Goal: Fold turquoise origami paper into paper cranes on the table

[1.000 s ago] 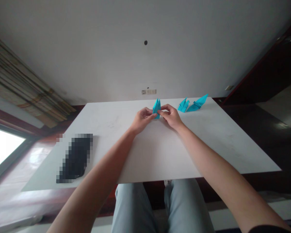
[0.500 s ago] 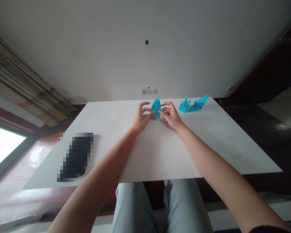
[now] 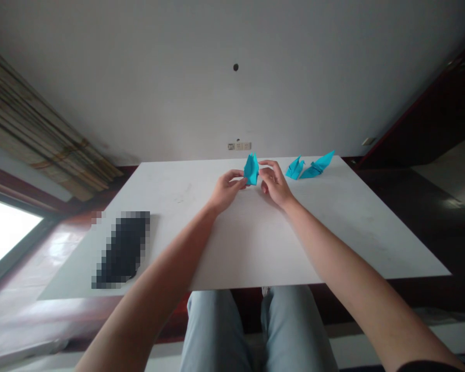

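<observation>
A small folded piece of blue paper (image 3: 251, 169) with pointed tips stands upright between my two hands, over the far middle of the table. My left hand (image 3: 228, 190) pinches its lower left side between thumb and fingers. On the other side, my right hand (image 3: 275, 185) has curled fingers at the paper's right edge, and its fingertips seem to touch it. Two blue folded paper birds lie to the right of that hand: a smaller one (image 3: 294, 168) and a longer one (image 3: 319, 165) with a raised wing.
The white table (image 3: 232, 253) reaches to the wall, where a socket strip (image 3: 239, 146) sits just above its far edge. At the table's left lies a dark pixelated object (image 3: 122, 250). A curtain (image 3: 34, 124) hangs at the left.
The folded paper has turned a little and now shows its side faces. My left fingers have closed in behind it, and my right thumb has drawn off its front.
</observation>
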`<action>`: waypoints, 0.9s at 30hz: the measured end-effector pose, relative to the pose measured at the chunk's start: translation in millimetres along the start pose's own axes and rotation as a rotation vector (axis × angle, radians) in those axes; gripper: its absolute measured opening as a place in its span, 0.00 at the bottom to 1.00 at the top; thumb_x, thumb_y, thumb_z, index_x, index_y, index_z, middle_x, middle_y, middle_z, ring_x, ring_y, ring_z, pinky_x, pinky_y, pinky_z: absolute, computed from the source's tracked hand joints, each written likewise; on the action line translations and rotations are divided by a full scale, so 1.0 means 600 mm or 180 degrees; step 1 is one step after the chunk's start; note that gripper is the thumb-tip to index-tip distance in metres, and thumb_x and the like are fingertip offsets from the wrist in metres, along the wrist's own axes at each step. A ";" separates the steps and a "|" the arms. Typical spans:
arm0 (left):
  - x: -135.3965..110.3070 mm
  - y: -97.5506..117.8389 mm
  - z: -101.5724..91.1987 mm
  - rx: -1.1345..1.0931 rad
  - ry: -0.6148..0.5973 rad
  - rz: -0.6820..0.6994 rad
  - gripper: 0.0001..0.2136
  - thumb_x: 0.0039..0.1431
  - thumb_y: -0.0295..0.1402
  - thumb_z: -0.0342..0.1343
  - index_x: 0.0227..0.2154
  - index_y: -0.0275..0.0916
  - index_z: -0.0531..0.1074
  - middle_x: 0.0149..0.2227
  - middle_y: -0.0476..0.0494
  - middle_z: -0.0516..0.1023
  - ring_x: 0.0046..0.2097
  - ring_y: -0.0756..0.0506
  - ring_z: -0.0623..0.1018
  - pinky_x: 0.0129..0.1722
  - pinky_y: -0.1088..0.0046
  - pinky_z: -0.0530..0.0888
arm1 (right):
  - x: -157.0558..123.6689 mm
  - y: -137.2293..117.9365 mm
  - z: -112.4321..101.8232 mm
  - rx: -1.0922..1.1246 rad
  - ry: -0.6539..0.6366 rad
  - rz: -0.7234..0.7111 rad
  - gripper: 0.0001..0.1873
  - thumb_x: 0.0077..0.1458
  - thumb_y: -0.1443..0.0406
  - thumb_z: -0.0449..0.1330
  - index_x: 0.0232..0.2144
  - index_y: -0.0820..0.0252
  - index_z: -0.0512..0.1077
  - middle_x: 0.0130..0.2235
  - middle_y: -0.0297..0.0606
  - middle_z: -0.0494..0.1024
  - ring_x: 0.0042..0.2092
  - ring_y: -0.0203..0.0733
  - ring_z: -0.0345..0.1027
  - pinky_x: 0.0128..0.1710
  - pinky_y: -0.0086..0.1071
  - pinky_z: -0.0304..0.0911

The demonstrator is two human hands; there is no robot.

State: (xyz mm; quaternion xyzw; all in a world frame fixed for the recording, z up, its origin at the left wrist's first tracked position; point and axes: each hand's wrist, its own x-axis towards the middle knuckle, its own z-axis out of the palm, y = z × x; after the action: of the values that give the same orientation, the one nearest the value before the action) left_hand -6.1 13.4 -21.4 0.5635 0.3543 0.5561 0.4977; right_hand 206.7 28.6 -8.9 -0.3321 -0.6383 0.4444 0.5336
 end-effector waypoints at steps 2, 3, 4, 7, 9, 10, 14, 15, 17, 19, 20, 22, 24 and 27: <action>-0.004 0.008 0.001 0.0032 -0.0027 -0.0057 0.21 0.61 0.48 0.79 0.46 0.41 0.79 0.51 0.44 0.87 0.45 0.47 0.89 0.49 0.68 0.84 | 0.001 -0.001 0.002 -0.0001 0.0041 0.0007 0.36 0.62 0.28 0.69 0.53 0.44 0.70 0.41 0.29 0.80 0.23 0.32 0.61 0.22 0.33 0.57; -0.006 0.011 0.001 0.0052 -0.0039 -0.0074 0.20 0.62 0.47 0.78 0.46 0.41 0.79 0.51 0.44 0.87 0.45 0.47 0.89 0.48 0.69 0.83 | 0.001 0.000 0.002 -0.0003 0.0049 0.0025 0.36 0.60 0.28 0.70 0.51 0.44 0.69 0.40 0.29 0.80 0.23 0.32 0.61 0.22 0.33 0.58; -0.008 0.015 0.002 0.0072 -0.0057 -0.0089 0.19 0.63 0.46 0.77 0.46 0.41 0.79 0.51 0.44 0.87 0.45 0.47 0.89 0.47 0.70 0.83 | 0.001 0.000 0.003 -0.0006 0.0050 0.0049 0.36 0.59 0.29 0.71 0.50 0.44 0.69 0.40 0.29 0.80 0.23 0.32 0.61 0.22 0.33 0.58; -0.012 0.021 0.004 0.0073 -0.0154 -0.0113 0.16 0.63 0.44 0.75 0.45 0.41 0.80 0.49 0.44 0.88 0.47 0.46 0.89 0.50 0.68 0.84 | 0.002 0.003 0.003 -0.0028 0.0008 0.0132 0.34 0.56 0.33 0.75 0.46 0.46 0.69 0.38 0.29 0.79 0.23 0.33 0.59 0.23 0.34 0.58; -0.012 0.022 0.004 -0.0008 -0.0238 -0.0130 0.15 0.64 0.46 0.74 0.42 0.41 0.80 0.49 0.44 0.88 0.49 0.45 0.89 0.53 0.66 0.84 | 0.002 0.003 0.002 -0.0102 -0.0022 0.0162 0.29 0.58 0.37 0.74 0.41 0.48 0.69 0.39 0.31 0.80 0.23 0.33 0.59 0.23 0.34 0.58; -0.012 0.022 0.003 -0.0057 -0.0265 -0.0146 0.15 0.64 0.47 0.73 0.40 0.41 0.81 0.50 0.43 0.88 0.50 0.44 0.89 0.53 0.65 0.85 | 0.002 0.003 0.001 -0.0156 -0.0025 0.0166 0.27 0.59 0.39 0.74 0.40 0.48 0.69 0.40 0.32 0.80 0.24 0.33 0.60 0.23 0.34 0.57; -0.010 0.024 0.002 -0.0101 -0.0273 -0.0202 0.24 0.71 0.58 0.63 0.33 0.40 0.82 0.53 0.39 0.88 0.51 0.42 0.87 0.49 0.65 0.85 | 0.001 0.000 0.000 -0.0246 0.0037 0.0168 0.23 0.59 0.43 0.72 0.38 0.49 0.69 0.39 0.33 0.80 0.25 0.35 0.61 0.24 0.34 0.57; -0.010 0.024 0.003 -0.0061 -0.0265 -0.0193 0.27 0.72 0.60 0.62 0.32 0.40 0.82 0.52 0.38 0.89 0.50 0.41 0.87 0.48 0.66 0.84 | 0.001 -0.002 0.000 -0.0223 0.0043 0.0169 0.24 0.59 0.43 0.73 0.38 0.49 0.70 0.39 0.32 0.80 0.25 0.35 0.61 0.24 0.34 0.57; -0.012 0.024 0.005 0.0025 -0.0253 -0.0141 0.28 0.69 0.63 0.67 0.33 0.39 0.82 0.49 0.37 0.88 0.48 0.42 0.86 0.47 0.65 0.83 | 0.000 -0.005 0.002 -0.0173 0.0073 0.0162 0.26 0.57 0.39 0.74 0.37 0.49 0.71 0.36 0.31 0.79 0.24 0.35 0.60 0.24 0.35 0.57; -0.013 0.021 0.007 0.0120 -0.0244 -0.0097 0.25 0.59 0.58 0.77 0.40 0.40 0.83 0.48 0.39 0.88 0.46 0.43 0.86 0.47 0.65 0.83 | -0.001 -0.009 0.003 -0.0161 0.0102 0.0139 0.30 0.58 0.35 0.73 0.37 0.49 0.72 0.32 0.30 0.76 0.23 0.36 0.60 0.24 0.36 0.57; -0.014 0.020 0.008 0.0216 -0.0224 -0.0051 0.25 0.55 0.54 0.81 0.43 0.40 0.82 0.48 0.40 0.87 0.46 0.43 0.86 0.47 0.65 0.83 | -0.001 -0.011 0.004 -0.0165 0.0117 0.0123 0.31 0.59 0.33 0.72 0.37 0.49 0.73 0.29 0.29 0.74 0.23 0.37 0.59 0.25 0.36 0.58; -0.016 0.018 0.010 0.0612 -0.0128 0.0167 0.24 0.53 0.46 0.83 0.46 0.42 0.83 0.49 0.41 0.87 0.48 0.42 0.86 0.50 0.63 0.82 | -0.003 -0.016 0.004 -0.0183 0.0132 0.0092 0.33 0.61 0.29 0.68 0.38 0.50 0.76 0.25 0.28 0.70 0.23 0.39 0.60 0.26 0.37 0.59; -0.019 0.020 0.011 0.1177 -0.0013 0.0558 0.18 0.56 0.43 0.81 0.44 0.43 0.84 0.50 0.40 0.86 0.51 0.41 0.85 0.55 0.60 0.81 | -0.006 -0.020 0.005 -0.0213 0.0127 0.0074 0.35 0.61 0.27 0.66 0.40 0.50 0.79 0.23 0.27 0.68 0.23 0.40 0.60 0.27 0.37 0.59; -0.023 0.026 0.014 0.1699 0.0117 0.0916 0.14 0.61 0.45 0.79 0.42 0.44 0.84 0.48 0.40 0.86 0.53 0.39 0.84 0.59 0.56 0.80 | -0.011 -0.027 0.007 -0.0269 0.0047 -0.0035 0.35 0.62 0.28 0.67 0.43 0.50 0.83 0.32 0.33 0.80 0.25 0.38 0.62 0.28 0.38 0.61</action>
State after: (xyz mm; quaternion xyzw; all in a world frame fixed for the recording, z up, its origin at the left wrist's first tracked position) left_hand -2.2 -5.0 -9.2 0.7086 0.4134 0.5183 0.2417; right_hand 204.9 15.6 3.3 -0.3540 -0.6544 0.4117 0.5263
